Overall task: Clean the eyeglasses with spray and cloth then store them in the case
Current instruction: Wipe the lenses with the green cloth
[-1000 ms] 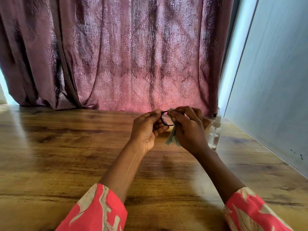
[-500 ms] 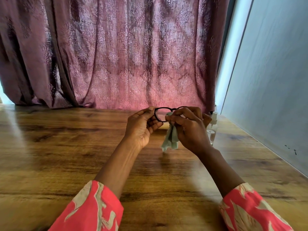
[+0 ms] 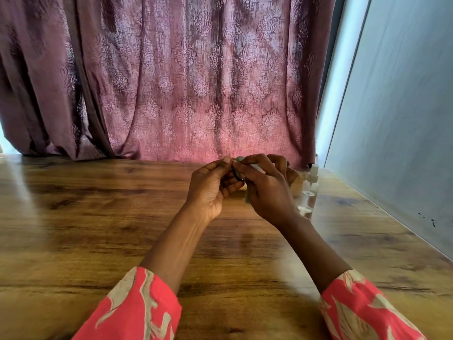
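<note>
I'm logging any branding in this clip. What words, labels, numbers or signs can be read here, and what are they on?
No readable text anywhere in the view.
Spray bottle: clear, with no label or print showing.
Eyeglasses: mostly hidden between the left hand and the right hand; no marking can be seen on the bit of dark frame that shows.
Cloth: only small bits show, plain.
Curtain: woven ornament pattern only, no letters.

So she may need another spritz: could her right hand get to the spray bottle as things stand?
Probably yes: the spray bottle stands just beside the right hand, nothing between, though that hand grips the cloth.
</note>
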